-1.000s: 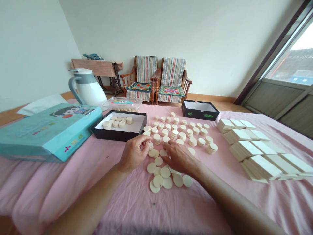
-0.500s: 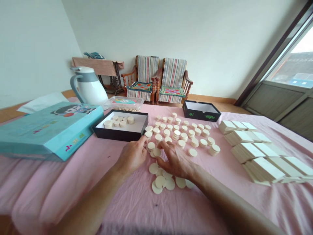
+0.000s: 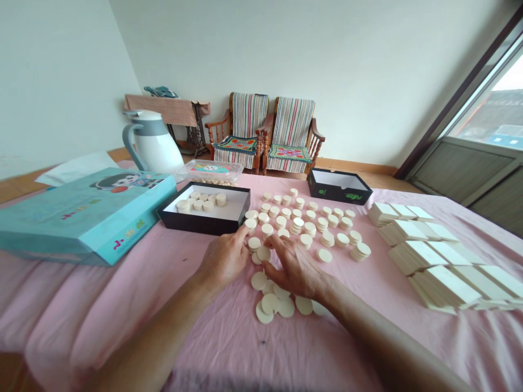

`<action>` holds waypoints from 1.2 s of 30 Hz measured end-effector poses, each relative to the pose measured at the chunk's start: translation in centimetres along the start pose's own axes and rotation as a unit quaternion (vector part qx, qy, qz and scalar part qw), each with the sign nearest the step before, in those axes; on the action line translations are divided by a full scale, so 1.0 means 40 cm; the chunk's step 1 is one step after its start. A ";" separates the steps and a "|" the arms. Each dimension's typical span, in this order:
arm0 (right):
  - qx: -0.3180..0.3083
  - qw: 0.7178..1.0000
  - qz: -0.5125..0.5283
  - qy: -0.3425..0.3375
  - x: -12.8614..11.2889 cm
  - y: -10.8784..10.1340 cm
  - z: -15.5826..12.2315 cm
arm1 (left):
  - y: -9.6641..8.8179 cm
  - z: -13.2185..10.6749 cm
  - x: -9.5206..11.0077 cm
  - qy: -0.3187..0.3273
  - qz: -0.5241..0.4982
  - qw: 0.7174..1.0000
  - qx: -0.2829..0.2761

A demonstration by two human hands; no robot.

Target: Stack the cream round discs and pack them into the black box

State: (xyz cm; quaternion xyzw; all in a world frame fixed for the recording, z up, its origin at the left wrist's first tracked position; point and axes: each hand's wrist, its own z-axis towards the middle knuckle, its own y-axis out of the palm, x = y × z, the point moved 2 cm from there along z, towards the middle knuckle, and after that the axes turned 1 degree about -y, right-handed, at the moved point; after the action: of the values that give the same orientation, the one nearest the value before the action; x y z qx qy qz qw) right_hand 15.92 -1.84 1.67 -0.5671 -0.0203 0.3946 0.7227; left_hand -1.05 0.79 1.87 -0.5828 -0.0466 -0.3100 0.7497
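Observation:
Cream round discs [image 3: 273, 305] lie loose on a pink cloth [image 3: 229, 348] in front of me. My left hand [image 3: 224, 259] rests beside them, fingers curled, fingertips at a small stack of discs [image 3: 254, 244]. My right hand [image 3: 295, 268] lies over the loose discs with fingers bent, pinching a disc [image 3: 263, 253] near my left fingertips. Behind my hands stand several short stacks of discs [image 3: 310, 220] in rows. A black box [image 3: 206, 209] with a white inside holds a few more discs.
A large teal box [image 3: 81, 215] lies at the left, with a white jug [image 3: 153, 144] and a clear container [image 3: 206, 171] behind it. A second black box [image 3: 338, 186] sits at the back. Stacks of cream rectangular tiles [image 3: 429, 256] fill the right. Two wooden chairs stand by the wall.
My hands have stayed together over the discs; the right fingers drew in toward the left hand. The view shifted slightly, the table sitting a little lower and to the right.

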 end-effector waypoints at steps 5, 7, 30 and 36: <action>0.032 0.999 0.037 0.015 0.010 -0.010 0.000 | -0.017 0.000 0.021 0.059 -0.163 0.984 0.045; 0.040 0.998 0.054 0.017 0.013 -0.007 0.000 | -0.014 0.001 0.027 0.065 -0.230 0.971 0.017; 0.075 0.987 0.140 0.002 0.023 0.022 -0.005 | 0.007 0.007 0.027 0.114 -0.197 0.974 -0.011; 0.094 0.990 0.103 0.019 0.045 0.017 -0.007 | -0.001 0.010 0.006 0.047 -0.162 0.985 0.035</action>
State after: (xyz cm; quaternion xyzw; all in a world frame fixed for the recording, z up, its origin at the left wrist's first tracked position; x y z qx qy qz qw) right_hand 16.91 -0.95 0.24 -0.5035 0.0888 0.4561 0.7284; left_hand -0.76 1.06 2.11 -0.5255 -0.1160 -0.4526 0.7110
